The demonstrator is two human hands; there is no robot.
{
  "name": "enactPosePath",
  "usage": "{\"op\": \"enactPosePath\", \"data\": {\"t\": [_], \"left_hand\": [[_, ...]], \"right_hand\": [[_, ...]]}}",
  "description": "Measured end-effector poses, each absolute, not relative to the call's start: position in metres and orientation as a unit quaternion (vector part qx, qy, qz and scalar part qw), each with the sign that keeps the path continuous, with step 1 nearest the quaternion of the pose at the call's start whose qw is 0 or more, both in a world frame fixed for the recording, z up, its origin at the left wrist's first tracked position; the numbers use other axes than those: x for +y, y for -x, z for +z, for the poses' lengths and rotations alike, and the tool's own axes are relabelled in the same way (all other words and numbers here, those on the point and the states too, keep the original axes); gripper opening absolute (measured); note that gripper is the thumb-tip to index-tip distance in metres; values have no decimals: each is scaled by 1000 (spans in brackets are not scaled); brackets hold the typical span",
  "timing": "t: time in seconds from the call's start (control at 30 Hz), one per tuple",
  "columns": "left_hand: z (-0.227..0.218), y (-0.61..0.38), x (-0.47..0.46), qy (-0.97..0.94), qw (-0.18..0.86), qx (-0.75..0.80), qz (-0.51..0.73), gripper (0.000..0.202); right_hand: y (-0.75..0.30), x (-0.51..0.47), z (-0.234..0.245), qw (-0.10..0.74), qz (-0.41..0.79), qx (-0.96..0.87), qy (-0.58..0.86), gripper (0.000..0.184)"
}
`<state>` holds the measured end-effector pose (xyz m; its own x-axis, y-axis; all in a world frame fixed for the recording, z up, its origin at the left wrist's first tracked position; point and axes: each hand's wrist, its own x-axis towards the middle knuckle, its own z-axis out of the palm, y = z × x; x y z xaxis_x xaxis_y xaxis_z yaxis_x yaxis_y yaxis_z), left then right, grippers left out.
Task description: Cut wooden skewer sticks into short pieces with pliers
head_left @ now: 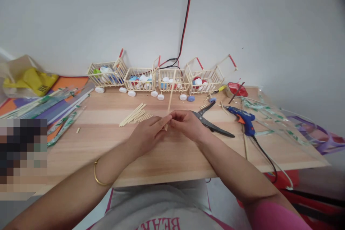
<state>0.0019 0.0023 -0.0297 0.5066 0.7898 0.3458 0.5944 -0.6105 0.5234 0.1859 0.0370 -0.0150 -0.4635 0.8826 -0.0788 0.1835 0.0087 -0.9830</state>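
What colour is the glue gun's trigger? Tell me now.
Orange is the trigger on the glue gun, best seen in the head view.

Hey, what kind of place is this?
Probably a craft workspace. On the wooden table there's a blue glue gun, a pile of thin wooden sticks and four little carts with stick-like bars.

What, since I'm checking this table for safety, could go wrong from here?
The blue glue gun lies to the right of the right hand; if hot, which I can't tell, it could burn a straying hand.

Its black cord runs over the front edge of the table, so the right arm might snag it.

The long stick at the fingertips overlaps a miniature shopping cart in view; pushed forward, it might knock it.
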Motion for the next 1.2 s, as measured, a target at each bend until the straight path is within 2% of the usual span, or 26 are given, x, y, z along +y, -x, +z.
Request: {"op": "enactPosePath", "data": {"t": [0.27,0.4,0.47,0.6,0.67,0.73,0.8,0.97,1.2], "left_hand": [[-30,-4,3,-853,145,404,296,43],[-27,-4,3,-833,185,409,323,42],[-25,-5,2,-805,249,416,342,48],[-20,-9,1,-649,494,414,404,71],[-19,-11,2,-558,582,409,428,58],[-18,-13,3,-497,629,412,433,35],[-18,-13,3,-447,669,406,434,23],[-18,-15,3,-355,733,390,430,22],[-16,-17,1,-418,670,444,423,19]], "right_hand": [[-181,37,-16,330,529,-662,416,14],[-180,36,-16,354,505,-671,411,14],[-179,35,-13,362,505,-665,413,18],[-179,32,-7,368,513,-651,422,23],[-178,32,-7,371,525,-645,414,23],[-178,32,-10,373,532,-640,411,23],[-177,32,-12,379,525,-637,418,23],[-175,33,-14,388,515,-630,432,24],[-173,32,-15,394,512,-631,428,21]]}}
